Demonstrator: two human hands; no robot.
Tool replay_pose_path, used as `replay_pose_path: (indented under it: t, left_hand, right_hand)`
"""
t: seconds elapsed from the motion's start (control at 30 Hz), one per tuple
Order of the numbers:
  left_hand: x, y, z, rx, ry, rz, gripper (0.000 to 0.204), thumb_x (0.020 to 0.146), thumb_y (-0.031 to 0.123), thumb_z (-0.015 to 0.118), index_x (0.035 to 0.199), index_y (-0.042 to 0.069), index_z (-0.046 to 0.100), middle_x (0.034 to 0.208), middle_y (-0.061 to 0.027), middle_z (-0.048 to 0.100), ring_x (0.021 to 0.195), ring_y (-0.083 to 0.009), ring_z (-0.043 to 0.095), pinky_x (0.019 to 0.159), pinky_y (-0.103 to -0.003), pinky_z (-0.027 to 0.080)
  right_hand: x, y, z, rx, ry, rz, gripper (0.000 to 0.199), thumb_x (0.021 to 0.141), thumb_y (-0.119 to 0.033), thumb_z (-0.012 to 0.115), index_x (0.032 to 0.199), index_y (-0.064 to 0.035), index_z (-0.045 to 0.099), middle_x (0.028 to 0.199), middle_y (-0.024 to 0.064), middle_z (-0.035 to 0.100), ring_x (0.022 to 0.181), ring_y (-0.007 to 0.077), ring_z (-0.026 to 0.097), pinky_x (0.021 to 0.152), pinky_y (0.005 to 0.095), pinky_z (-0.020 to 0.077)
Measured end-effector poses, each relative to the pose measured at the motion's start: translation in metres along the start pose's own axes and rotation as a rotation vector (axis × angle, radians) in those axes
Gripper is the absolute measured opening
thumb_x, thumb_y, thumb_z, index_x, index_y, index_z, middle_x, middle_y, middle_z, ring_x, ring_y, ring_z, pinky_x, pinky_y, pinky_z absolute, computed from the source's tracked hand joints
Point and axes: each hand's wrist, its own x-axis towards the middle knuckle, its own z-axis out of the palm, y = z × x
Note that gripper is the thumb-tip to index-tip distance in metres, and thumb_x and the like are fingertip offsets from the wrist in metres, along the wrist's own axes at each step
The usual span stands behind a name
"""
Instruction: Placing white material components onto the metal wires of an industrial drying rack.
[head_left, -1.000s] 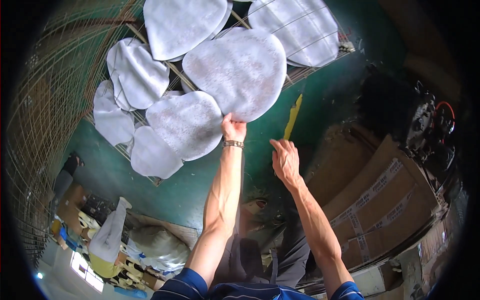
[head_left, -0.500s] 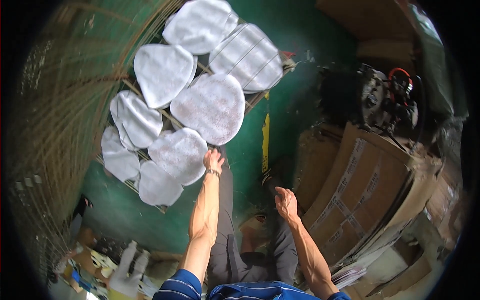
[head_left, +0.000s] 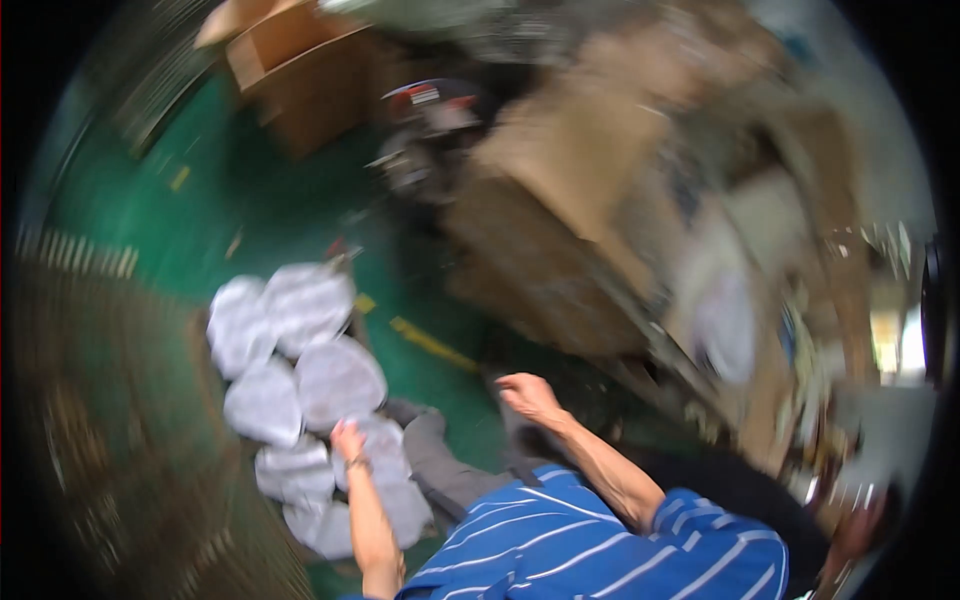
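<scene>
Several white, flat, rounded pads point(head_left: 341, 384) lie in two rows of small overlapping piles on a rack at the left, whose frame is mostly hidden under them. My left hand point(head_left: 348, 440), with a band at its wrist, is over the near part of these piles. Its fingers are smeared by motion, and whether they touch a pad I cannot tell. My right hand point(head_left: 530, 396) hangs in front of my body, apart from the rack, its fingers loosely curled with nothing seen in them.
Large cardboard boxes point(head_left: 560, 262) are stacked along the right. A dark machine point(head_left: 425, 150) with red parts stands beyond them, near an open carton point(head_left: 315, 75). Brown wire mesh point(head_left: 120, 440) fills the left side. A yellow line point(head_left: 433, 345) marks the green floor.
My view has swung to the right, so the padded rack now appears lower left and the boxes fill more of the picture. The pads keep their arrangement.
</scene>
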Motion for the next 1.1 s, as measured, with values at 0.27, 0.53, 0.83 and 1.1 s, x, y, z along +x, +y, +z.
replay_pose_path:
  t: [0.27, 0.53, 0.83, 1.1]
  left_hand:
    - [-0.081, 0.124, -0.015, 0.064, 0.014, 0.018, 0.048, 0.094, 0.017, 0.059, 0.140, 0.013, 0.047, 0.107, -0.0081, 0.063, 0.088, -0.0196, 0.060, 0.061, -0.034, 0.053]
    - [-0.169, 0.130, 0.080, 0.275, -0.250, -0.158, 0.038, 0.096, 0.014, 0.055, 0.133, 0.011, 0.050, 0.111, -0.0125, 0.063, 0.091, -0.0266, 0.064, 0.067, -0.041, 0.060]
    - [-0.244, 0.121, 0.237, 0.707, -0.600, -0.089, 0.044, 0.088, 0.018, 0.074, 0.125, 0.005, 0.056, 0.097, -0.0087, 0.068, 0.083, -0.0195, 0.068, 0.068, -0.037, 0.057]
    - [-0.271, 0.162, 0.321, 0.773, -0.670, 0.102, 0.032, 0.095, 0.016, 0.067, 0.122, 0.002, 0.058, 0.100, -0.0091, 0.068, 0.084, -0.0173, 0.066, 0.070, -0.033, 0.058]
  right_hand:
    - [-0.059, 0.040, -0.078, 0.196, 0.219, 0.148, 0.040, 0.085, -0.024, 0.057, 0.116, -0.0037, 0.070, 0.109, 0.0204, 0.070, 0.107, 0.0374, 0.064, 0.095, 0.0477, 0.0501]
    - [-0.095, 0.151, -0.171, 0.210, 0.649, 0.381, 0.028, 0.086, -0.025, 0.063, 0.105, -0.0067, 0.073, 0.102, 0.0177, 0.070, 0.100, 0.0371, 0.065, 0.089, 0.0455, 0.0526]
    - [-0.137, 0.272, -0.291, 0.014, 1.196, 0.687, 0.025, 0.085, -0.017, 0.073, 0.106, -0.0046, 0.069, 0.102, 0.0145, 0.066, 0.098, 0.0346, 0.062, 0.085, 0.0443, 0.0504]
    - [-0.174, 0.372, -0.373, -0.163, 1.141, 0.905, 0.036, 0.074, -0.027, 0.084, 0.106, -0.0145, 0.074, 0.102, 0.0113, 0.067, 0.100, 0.0337, 0.060, 0.087, 0.0441, 0.0488]
